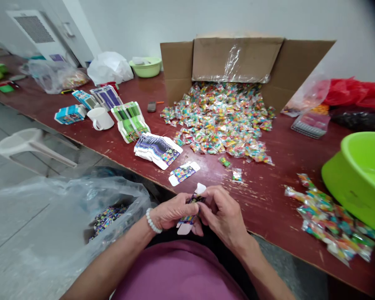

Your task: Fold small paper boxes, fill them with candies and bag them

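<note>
Both hands are together over the near table edge, on one small printed carton (pixel 187 220) with white flaps. My left hand (pixel 171 211), with a beaded bracelet at its wrist, grips the carton from the left, thumb across its front. At the carton's upper end, the fingers of my right hand (pixel 222 210) are closed by a raised white flap; the fingertips are partly hidden. Just beyond lies a single flat carton (pixel 184 173), beside a fanned stack of purple cartons (pixel 158 150). Two small candy packets (pixel 236 175) rest on the table to the right.
A cardboard box (pixel 237 60) lies open at the back, wrapped candies (pixel 225 121) spilling from it. A green basin (pixel 356 179) and more packets (pixel 331 216) are at right. Green cartons (pixel 131 121) and a white mug (pixel 100 119) stand left. A plastic bag (pixel 65 208) holds cartons below.
</note>
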A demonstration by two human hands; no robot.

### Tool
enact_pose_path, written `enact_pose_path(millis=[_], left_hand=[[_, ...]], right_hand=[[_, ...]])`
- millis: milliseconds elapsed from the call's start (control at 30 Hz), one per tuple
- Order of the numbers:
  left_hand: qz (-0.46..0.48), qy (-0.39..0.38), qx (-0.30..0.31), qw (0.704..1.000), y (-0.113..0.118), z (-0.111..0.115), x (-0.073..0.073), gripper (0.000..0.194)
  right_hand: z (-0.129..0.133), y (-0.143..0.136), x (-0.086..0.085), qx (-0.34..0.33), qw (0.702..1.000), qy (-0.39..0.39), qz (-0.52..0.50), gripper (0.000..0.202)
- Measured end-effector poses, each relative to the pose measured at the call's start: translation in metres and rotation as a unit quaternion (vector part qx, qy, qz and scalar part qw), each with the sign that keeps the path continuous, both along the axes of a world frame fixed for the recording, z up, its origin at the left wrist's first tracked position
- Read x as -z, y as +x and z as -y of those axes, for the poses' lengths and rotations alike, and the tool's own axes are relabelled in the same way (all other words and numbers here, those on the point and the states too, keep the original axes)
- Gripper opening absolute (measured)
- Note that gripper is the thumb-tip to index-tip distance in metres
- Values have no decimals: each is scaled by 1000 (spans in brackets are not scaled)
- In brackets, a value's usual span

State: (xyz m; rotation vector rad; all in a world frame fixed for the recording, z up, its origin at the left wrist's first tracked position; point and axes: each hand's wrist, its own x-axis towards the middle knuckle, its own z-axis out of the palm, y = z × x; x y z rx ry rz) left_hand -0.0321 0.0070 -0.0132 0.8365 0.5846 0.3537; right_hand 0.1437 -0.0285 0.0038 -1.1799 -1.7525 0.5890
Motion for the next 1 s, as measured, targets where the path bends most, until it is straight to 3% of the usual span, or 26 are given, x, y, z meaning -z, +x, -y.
enact_pose_path(millis=[200,333,467,667,933,1000], left_hand=[[-36,12,2,999,-2,-2,-8,45],[-43,7,39,998,-3,-3,-12,46],[-51,-13,25,998,-4,-4,-7,51],[-64,26,19,997,-4,-8,-5,52],[-132,86,53,986,0,-8,-18,36],[-149,91,39,984,2,-7,-19,35]], right_hand=[[-4,7,-9,-70,992,-101,2,13],[-7,7,-7,-58,982,-175,-30,16],[-8,5,-4,-47,987,-152,-16,12],[-8,9,-7,-69,990,-124,-7,11],[-12,24,-4,-204,940,-261,-88,15],[-11,22,2,-183,937,-269,-127,19]])
